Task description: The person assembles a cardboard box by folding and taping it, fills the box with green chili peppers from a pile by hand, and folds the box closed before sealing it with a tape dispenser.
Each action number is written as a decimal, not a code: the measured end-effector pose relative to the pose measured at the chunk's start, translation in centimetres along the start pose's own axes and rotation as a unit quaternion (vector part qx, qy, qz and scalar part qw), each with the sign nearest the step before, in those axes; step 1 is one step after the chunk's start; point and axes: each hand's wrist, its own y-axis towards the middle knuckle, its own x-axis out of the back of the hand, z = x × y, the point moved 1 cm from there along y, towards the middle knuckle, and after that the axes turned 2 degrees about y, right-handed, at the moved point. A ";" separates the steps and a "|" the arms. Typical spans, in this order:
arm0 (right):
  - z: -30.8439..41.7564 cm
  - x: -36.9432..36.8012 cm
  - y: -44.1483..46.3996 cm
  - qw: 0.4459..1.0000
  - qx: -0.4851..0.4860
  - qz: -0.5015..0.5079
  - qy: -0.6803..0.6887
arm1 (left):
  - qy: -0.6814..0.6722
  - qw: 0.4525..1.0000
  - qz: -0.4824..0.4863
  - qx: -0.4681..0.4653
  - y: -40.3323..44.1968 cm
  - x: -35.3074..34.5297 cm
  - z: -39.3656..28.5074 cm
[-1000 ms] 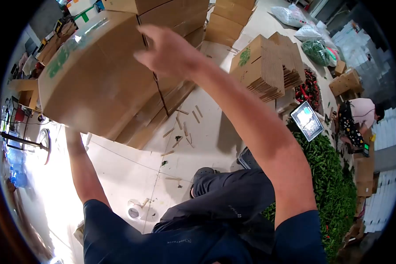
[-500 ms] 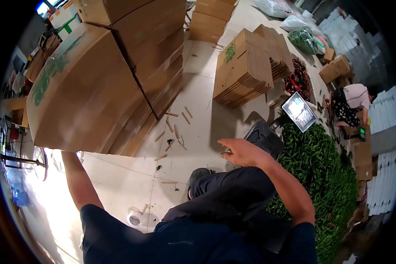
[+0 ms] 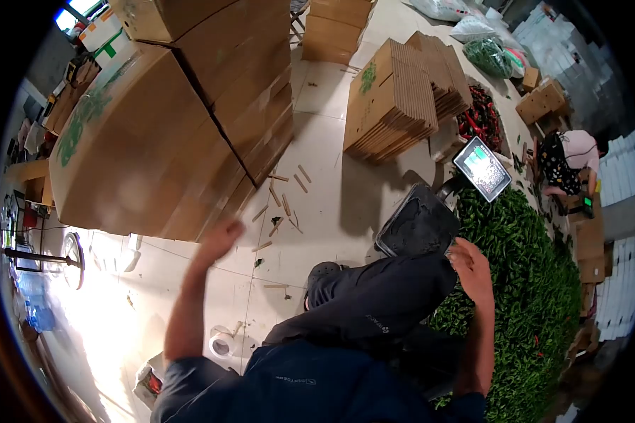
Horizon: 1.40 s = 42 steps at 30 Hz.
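My left hand (image 3: 221, 242) hangs in the air by the lower edge of a large stacked cardboard box (image 3: 130, 148); it is blurred, its fingers look curled, and whether it holds anything is hidden. My right hand (image 3: 470, 268) is beside my knee, close to the black scale platform (image 3: 420, 222), fingers partly bent and apart, nothing seen in it. The scale's lit display (image 3: 482, 169) stands above the platform. Right of my right hand lies a big heap of green peppers (image 3: 522, 282).
Flattened cartons (image 3: 395, 99) stand stacked beyond the scale, near red peppers (image 3: 481, 120). Small sticks (image 3: 286, 204) and a tape roll (image 3: 221, 343) lie on the floor. A person (image 3: 570, 158) bends at the far right. A fan (image 3: 73, 259) stands left.
My left hand has left the underside of the box and moved right. My right hand came off the box front, passed over the floor, and is now lower right beside my knee.
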 end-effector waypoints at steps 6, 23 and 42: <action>-7.1 2.0 -3.1 0.998 -0.029 -0.058 -0.017 | -0.274 0.949 -0.152 -0.034 5.5 13.3 -12.2; -11.2 1.3 -6.4 0.989 -0.111 -0.063 0.080 | -0.037 0.923 -0.333 -0.190 0.5 18.8 -27.8; -15.8 -1.2 -4.1 0.985 -0.169 -0.036 -0.017 | 0.223 0.781 -0.530 -0.245 20.2 42.3 -41.0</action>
